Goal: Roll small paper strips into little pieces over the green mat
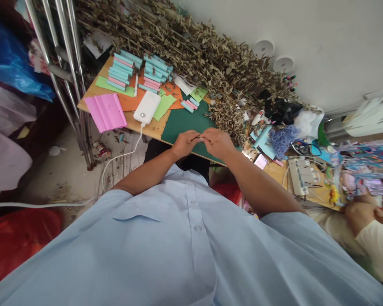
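Observation:
My left hand (185, 143) and my right hand (217, 141) meet fingertip to fingertip over the front edge of a green mat (178, 123). Both are closed in a pinch, and whatever small thing lies between the fingers is too hidden to name. Just beyond my right hand, a heap of dried leafy stems (226, 117) spreads over the mat. A few short blue and pink paper rolls (190, 104) lie at the mat's far side. To the left, several longer rolls (119, 70) are piled on orange paper (127, 102).
A white power bank (147, 107) with a cable hanging off the front edge sits beside a pink sheet (106, 111). Metal crutches (67, 63) stand left. At right are a phone (261, 161), tangled purple yarn (283, 138), a power strip (300, 176) and another person's arm (362, 216).

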The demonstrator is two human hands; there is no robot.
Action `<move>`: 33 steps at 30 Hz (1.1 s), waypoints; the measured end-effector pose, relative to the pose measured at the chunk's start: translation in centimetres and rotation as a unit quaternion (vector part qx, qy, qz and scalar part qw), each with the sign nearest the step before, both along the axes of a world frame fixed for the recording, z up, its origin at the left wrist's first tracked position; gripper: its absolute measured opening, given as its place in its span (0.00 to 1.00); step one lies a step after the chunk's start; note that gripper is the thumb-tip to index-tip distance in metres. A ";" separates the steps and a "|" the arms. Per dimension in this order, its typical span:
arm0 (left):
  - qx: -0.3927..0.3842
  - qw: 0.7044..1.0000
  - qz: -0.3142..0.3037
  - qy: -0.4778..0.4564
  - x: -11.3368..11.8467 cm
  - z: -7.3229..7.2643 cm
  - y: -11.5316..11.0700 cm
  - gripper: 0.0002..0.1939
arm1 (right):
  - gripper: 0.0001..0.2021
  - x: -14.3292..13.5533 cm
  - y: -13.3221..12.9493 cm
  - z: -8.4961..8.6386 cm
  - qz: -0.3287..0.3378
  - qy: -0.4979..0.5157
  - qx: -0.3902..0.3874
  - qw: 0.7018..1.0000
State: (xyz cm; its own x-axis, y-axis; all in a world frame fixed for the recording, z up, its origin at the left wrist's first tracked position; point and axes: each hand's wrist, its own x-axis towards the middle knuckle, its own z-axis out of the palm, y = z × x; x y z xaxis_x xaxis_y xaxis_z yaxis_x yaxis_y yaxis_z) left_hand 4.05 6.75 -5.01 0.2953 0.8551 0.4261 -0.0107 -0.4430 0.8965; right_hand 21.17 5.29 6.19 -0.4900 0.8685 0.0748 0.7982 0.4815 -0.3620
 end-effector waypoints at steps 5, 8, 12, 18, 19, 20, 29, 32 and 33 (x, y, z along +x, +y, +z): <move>-0.050 0.998 -0.016 -0.033 -0.2 1.1 0.2 0.24 | 0.08 -0.4 0.3 0.0 -0.130 0.103 -0.002 0.986; -0.099 0.993 -0.052 -0.037 -0.1 2.2 0.6 0.27 | 0.10 -0.3 0.7 -0.5 -0.180 0.139 -0.004 0.974; -0.245 0.958 -0.115 -0.098 0.3 3.7 1.4 0.28 | 0.15 0.4 1.7 -1.8 -0.187 0.193 -0.016 0.963; -0.378 0.895 -0.173 -0.162 0.6 4.5 1.9 0.27 | 0.15 1.2 2.5 -2.5 -0.168 0.248 -0.089 0.950; -0.386 0.890 -0.181 -0.162 0.5 4.5 1.9 0.26 | 0.17 1.3 2.4 -2.4 -0.172 0.261 -0.103 0.944; -0.396 0.884 -0.188 -0.161 0.5 4.6 1.8 0.26 | 0.18 1.5 2.3 -2.3 -0.171 0.268 -0.113 0.941; -0.468 0.845 -0.194 -0.170 0.8 4.7 1.4 0.27 | 0.15 2.1 0.9 -2.2 -0.160 0.244 -0.074 0.954; -0.460 0.846 -0.202 -0.178 0.1 4.7 1.0 0.27 | 0.16 2.7 0.8 -2.5 -0.198 0.274 -0.079 0.938; -0.454 0.850 -0.195 -0.180 -0.1 4.6 0.9 0.27 | 0.17 2.9 0.8 -2.7 -0.218 0.291 -0.085 0.928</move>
